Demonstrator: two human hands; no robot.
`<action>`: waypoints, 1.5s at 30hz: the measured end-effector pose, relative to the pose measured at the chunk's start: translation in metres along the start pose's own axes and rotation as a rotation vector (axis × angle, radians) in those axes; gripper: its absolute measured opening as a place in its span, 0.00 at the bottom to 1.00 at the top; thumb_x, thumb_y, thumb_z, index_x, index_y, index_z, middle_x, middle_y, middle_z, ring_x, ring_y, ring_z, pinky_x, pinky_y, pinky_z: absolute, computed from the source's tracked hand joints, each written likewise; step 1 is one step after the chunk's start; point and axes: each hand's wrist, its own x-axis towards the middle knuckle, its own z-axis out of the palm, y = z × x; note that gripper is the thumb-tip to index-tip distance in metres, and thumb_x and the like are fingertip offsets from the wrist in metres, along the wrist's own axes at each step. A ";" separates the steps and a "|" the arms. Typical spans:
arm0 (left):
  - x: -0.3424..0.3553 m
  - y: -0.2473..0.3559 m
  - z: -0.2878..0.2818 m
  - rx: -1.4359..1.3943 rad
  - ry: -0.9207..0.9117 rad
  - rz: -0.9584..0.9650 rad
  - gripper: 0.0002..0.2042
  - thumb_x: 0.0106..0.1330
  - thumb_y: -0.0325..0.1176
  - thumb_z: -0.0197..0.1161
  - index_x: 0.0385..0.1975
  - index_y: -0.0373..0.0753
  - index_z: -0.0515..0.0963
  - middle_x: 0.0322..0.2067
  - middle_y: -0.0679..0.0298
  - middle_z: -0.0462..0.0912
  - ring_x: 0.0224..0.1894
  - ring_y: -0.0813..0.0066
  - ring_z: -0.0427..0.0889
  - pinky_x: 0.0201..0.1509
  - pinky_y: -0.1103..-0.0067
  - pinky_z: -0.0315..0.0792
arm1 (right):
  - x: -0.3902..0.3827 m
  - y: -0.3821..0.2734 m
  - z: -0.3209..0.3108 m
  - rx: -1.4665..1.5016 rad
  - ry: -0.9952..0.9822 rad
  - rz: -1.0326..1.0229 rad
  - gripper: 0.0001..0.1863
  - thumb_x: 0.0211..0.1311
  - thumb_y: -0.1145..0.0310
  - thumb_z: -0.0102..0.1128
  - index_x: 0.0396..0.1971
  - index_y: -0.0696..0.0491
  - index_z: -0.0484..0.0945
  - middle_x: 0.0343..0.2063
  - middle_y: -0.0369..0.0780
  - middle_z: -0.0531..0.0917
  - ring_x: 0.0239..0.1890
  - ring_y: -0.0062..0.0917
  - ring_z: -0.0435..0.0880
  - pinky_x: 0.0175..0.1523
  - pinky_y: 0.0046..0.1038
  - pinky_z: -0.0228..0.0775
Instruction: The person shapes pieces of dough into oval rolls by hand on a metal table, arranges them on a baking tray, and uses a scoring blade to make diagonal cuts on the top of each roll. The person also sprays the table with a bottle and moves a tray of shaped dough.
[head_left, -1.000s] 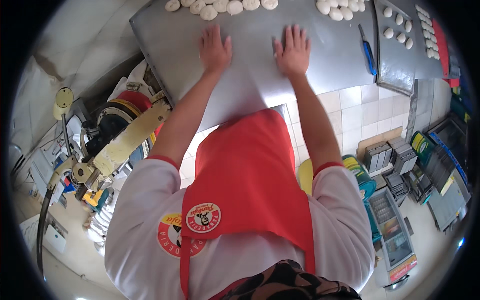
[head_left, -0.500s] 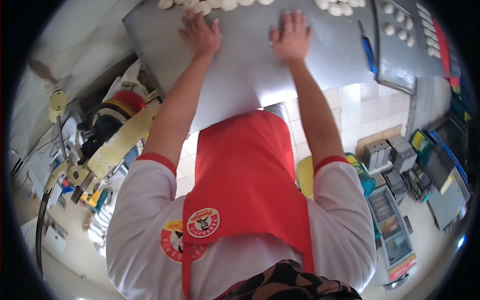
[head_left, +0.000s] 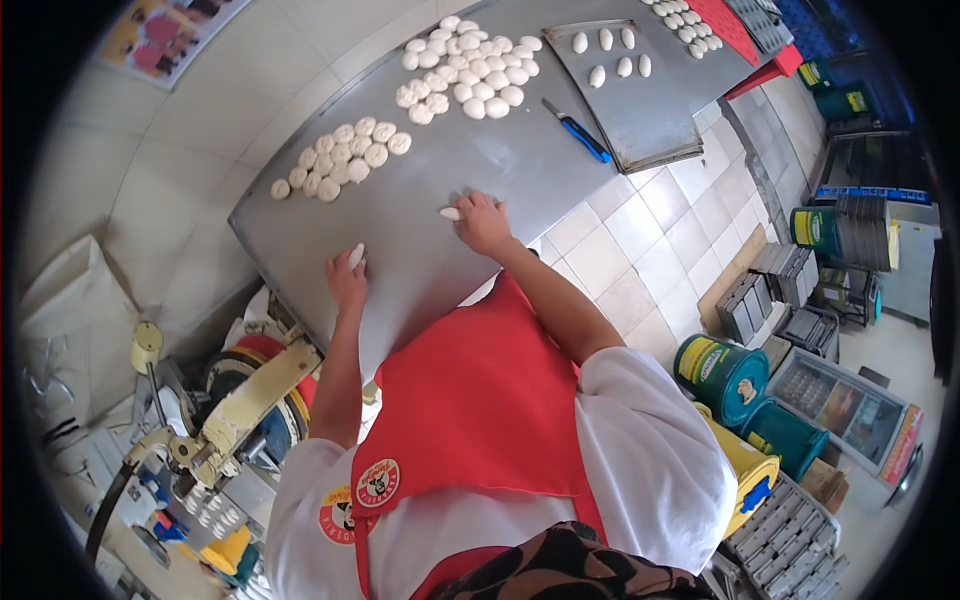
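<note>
My left hand (head_left: 346, 278) is on the steel table (head_left: 290, 235), its fingers closed around a small elongated dough piece (head_left: 357, 255). My right hand (head_left: 482, 222) rests farther right and higher, fingers curled over a similar dough piece (head_left: 450, 214) that pokes out at its left. Beyond them lie several flattened dough rounds (head_left: 341, 152) and a large cluster of smooth and creased dough pieces (head_left: 485, 80). A blue-handled knife (head_left: 585, 138) lies right of my right hand, beside a metal baking tray (head_left: 662, 115) carrying several oval dough pieces (head_left: 605, 40).
A red surface (head_left: 715, 25) holds metal pans at the far end. At the left stands a cream-coloured machine (head_left: 245, 400). Along the right are green buckets (head_left: 720, 380), a yellow bucket (head_left: 745, 470), stacked pans (head_left: 775, 275) and a glass-topped case (head_left: 845, 405). A tiled wall borders the table.
Both hands were flat with fingers spread; now their fingers curl on small dough pieces. The view has swung, bringing more dough, the tray and the wall into sight.
</note>
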 end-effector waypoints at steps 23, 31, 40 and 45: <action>0.230 0.619 0.207 -0.705 -0.399 0.194 0.15 0.69 0.34 0.70 0.52 0.36 0.79 0.46 0.51 0.85 0.45 0.55 0.86 0.52 0.66 0.80 | 0.126 0.463 -0.204 0.115 0.463 0.658 0.33 0.65 0.51 0.71 0.63 0.55 0.75 0.49 0.50 0.84 0.47 0.48 0.87 0.54 0.48 0.78; 0.238 0.632 0.257 -0.328 -0.283 0.222 0.18 0.73 0.43 0.68 0.55 0.38 0.78 0.49 0.52 0.81 0.47 0.56 0.86 0.51 0.66 0.79 | 0.083 0.465 -0.216 0.593 0.491 0.808 0.30 0.63 0.52 0.74 0.57 0.58 0.82 0.46 0.45 0.86 0.40 0.37 0.88 0.50 0.39 0.80; 0.163 0.473 0.160 -0.523 -0.246 0.088 0.17 0.73 0.36 0.69 0.57 0.39 0.78 0.47 0.59 0.83 0.42 0.68 0.85 0.42 0.75 0.78 | 0.132 0.470 -0.181 0.223 0.607 0.564 0.31 0.65 0.55 0.70 0.60 0.60 0.76 0.54 0.54 0.82 0.58 0.51 0.81 0.62 0.47 0.76; 0.088 0.313 0.114 -0.477 -0.028 -0.235 0.14 0.73 0.37 0.67 0.51 0.37 0.81 0.40 0.58 0.87 0.41 0.65 0.85 0.45 0.70 0.79 | 0.118 0.482 -0.166 0.291 0.602 0.596 0.39 0.64 0.46 0.72 0.62 0.63 0.75 0.55 0.56 0.79 0.58 0.50 0.81 0.62 0.45 0.76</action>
